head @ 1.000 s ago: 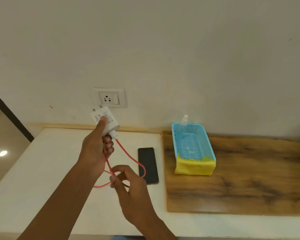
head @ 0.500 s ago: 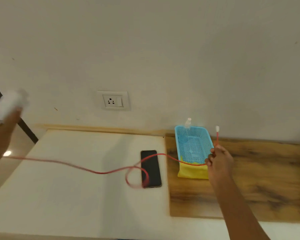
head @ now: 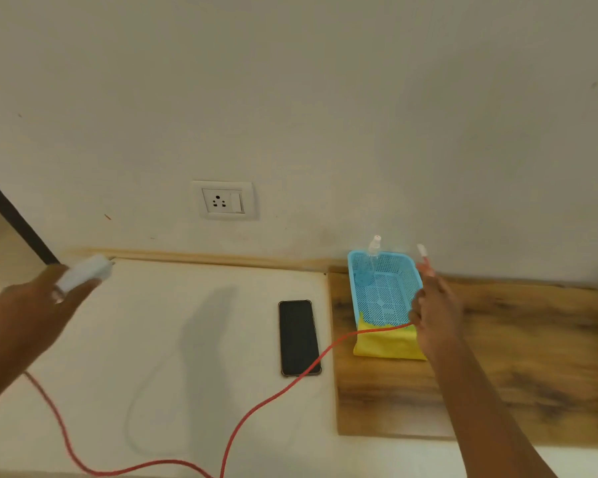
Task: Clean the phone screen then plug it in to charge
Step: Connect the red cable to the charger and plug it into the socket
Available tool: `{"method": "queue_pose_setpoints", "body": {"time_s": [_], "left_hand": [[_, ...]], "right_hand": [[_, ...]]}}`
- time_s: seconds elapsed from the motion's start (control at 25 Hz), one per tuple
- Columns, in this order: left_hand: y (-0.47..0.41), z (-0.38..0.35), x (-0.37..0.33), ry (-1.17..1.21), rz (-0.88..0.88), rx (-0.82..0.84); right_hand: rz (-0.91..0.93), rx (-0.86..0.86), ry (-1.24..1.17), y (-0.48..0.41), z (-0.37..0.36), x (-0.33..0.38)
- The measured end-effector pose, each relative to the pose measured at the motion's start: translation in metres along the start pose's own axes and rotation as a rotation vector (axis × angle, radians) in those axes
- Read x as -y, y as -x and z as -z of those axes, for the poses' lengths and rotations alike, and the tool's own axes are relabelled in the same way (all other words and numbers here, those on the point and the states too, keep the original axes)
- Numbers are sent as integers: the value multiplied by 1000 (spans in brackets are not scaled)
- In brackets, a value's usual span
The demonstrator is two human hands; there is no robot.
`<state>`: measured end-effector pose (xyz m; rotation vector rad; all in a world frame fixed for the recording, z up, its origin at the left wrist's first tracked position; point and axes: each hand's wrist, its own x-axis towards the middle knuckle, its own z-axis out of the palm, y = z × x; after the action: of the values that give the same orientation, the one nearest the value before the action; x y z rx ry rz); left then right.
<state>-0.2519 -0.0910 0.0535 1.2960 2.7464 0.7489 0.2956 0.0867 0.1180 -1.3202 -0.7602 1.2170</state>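
Observation:
A black phone [head: 299,337] lies face up on the white counter [head: 173,326], screen dark. My left hand [head: 35,305] at the far left grips the white charger adapter [head: 83,272], blurred by motion. My right hand [head: 435,315] holds the red cable [head: 273,396] near its white plug end [head: 422,251], which points up beside the blue basket. The cable sags in a long loop from hand to hand and crosses the phone's near right corner. A white wall socket [head: 223,200] with a switch sits on the wall above the counter, nothing plugged in.
A blue mesh basket [head: 356,291] stands on a wooden board [head: 515,357] at the right, holding a clear spray bottle [head: 372,257]. A yellow cloth [head: 387,343] hangs over the basket's near end. A dark door frame edge [head: 11,215] runs along the far left.
Both hands have pulled apart and stretched the cable out. My left hand dropped lower with the adapter, and the small cable loop near the phone has straightened into one long sag.

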Motion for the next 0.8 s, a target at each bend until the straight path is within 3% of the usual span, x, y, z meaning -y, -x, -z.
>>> {"method": "queue_pose_setpoints", "body": {"time_s": [0.04, 0.12, 0.28, 0.4, 0.52, 0.8], "left_hand": [[36, 32, -64, -67, -29, -15], [65, 39, -138, 71, -73, -11], [74, 14, -180, 409, 8, 139], [72, -1, -202, 691, 76, 271], [56, -13, -221, 905, 251, 362], [0, -45, -244, 1163, 427, 528]], "right_hand": [[-28, 102, 20, 7, -10, -2], [-109, 275, 60, 25, -27, -4], [-277, 482, 127, 46, -42, -14], [-286, 518, 297, 50, -40, -29], [-278, 549, 422, 50, -25, -46], [-377, 536, 340, 44, -6, -64]]}}
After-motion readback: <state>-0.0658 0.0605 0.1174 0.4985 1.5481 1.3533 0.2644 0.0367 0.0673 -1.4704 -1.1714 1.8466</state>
